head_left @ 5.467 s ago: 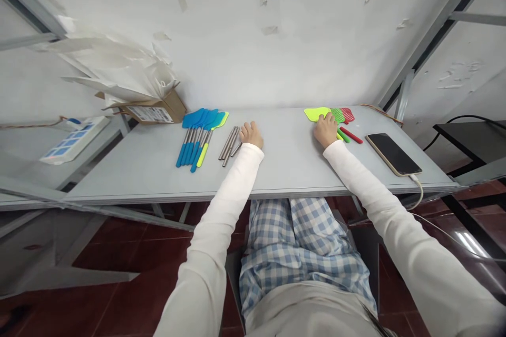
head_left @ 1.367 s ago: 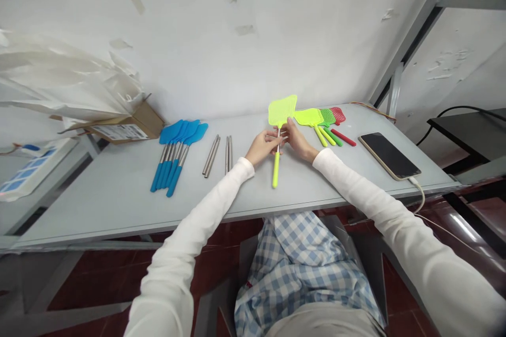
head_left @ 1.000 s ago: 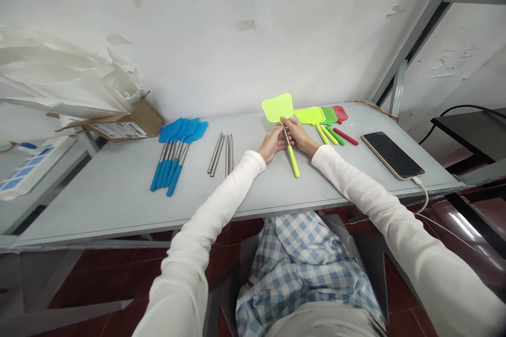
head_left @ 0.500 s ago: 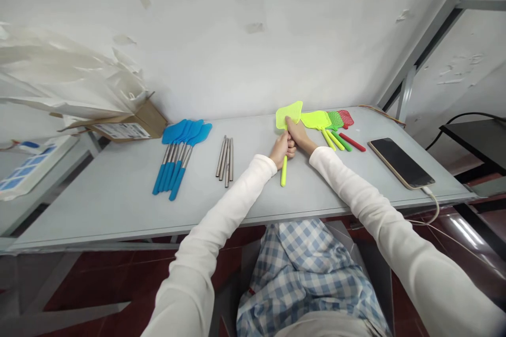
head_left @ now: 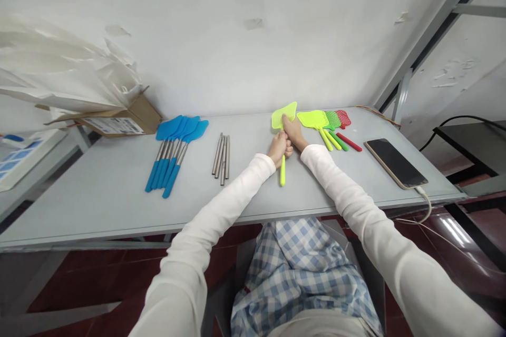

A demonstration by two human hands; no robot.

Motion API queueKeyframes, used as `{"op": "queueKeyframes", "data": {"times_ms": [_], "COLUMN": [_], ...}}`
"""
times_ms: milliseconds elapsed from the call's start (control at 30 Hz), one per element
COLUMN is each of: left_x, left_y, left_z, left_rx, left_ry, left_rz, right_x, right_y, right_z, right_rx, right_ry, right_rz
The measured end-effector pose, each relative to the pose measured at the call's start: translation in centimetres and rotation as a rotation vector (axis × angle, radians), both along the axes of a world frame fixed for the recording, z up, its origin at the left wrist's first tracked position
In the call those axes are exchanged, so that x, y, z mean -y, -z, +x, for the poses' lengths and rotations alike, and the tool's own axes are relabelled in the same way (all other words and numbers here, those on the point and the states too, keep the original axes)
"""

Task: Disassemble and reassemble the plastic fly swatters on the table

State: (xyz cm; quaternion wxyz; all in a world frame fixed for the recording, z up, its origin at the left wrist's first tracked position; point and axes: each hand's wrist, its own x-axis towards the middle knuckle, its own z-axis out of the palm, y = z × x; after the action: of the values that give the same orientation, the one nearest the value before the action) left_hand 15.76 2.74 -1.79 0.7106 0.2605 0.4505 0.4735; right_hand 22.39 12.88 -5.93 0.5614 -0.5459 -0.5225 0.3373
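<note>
Both hands are closed on one yellow-green fly swatter [head_left: 282, 171], its mesh head up toward the wall and its handle end toward me. My left hand [head_left: 279, 147] wraps the shaft in the middle. Just above it, my right hand [head_left: 291, 130] grips the base of the head, thumb laid on the mesh. The shaft between them is hidden by my fingers. To the right lie yellow-green swatter heads [head_left: 312, 119], a green head [head_left: 333, 119] and a red head [head_left: 343, 117], with yellow-green handles [head_left: 330, 140], a green handle [head_left: 342, 142] and a red handle [head_left: 349, 142] below them.
Several metal tubes [head_left: 221, 156] lie left of my hands. Farther left are several blue swatters [head_left: 174, 152] with metal shafts. A cardboard box [head_left: 138, 116] stands at the back left. A phone [head_left: 395, 162] with a white cable lies at the right of the grey table [head_left: 98, 195].
The view has shifted slightly, so everything sits a little farther left. Both hands keep their hold on the swatter, whose head looks slightly more tilted.
</note>
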Motion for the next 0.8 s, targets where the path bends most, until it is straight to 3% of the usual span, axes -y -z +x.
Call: {"op": "queueKeyframes", "data": {"times_ms": [300,500,667,800], "left_x": [1.1,0.3,0.0,-0.6], "left_y": [0.0,-0.3,-0.3,-0.2], "left_z": [-0.4,-1.0,-1.1,-1.7], "left_rx": [0.047,0.162,0.157,0.139], "left_ry": [0.054,0.084,0.000,0.026], "left_rz": [-0.028,-0.055,-0.036,-0.009], "right_x": [0.0,1.1,2.0,2.6], "right_y": [-0.3,-0.7,-1.1,-1.7], "right_z": [0.1,0.2,-0.5,-0.5], "right_rx": [-0.065,-0.048,-0.035,-0.076], "right_ry": [0.043,-0.030,-0.128,-0.165], "right_rz": [0.000,-0.010,-0.037,-0.029]}}
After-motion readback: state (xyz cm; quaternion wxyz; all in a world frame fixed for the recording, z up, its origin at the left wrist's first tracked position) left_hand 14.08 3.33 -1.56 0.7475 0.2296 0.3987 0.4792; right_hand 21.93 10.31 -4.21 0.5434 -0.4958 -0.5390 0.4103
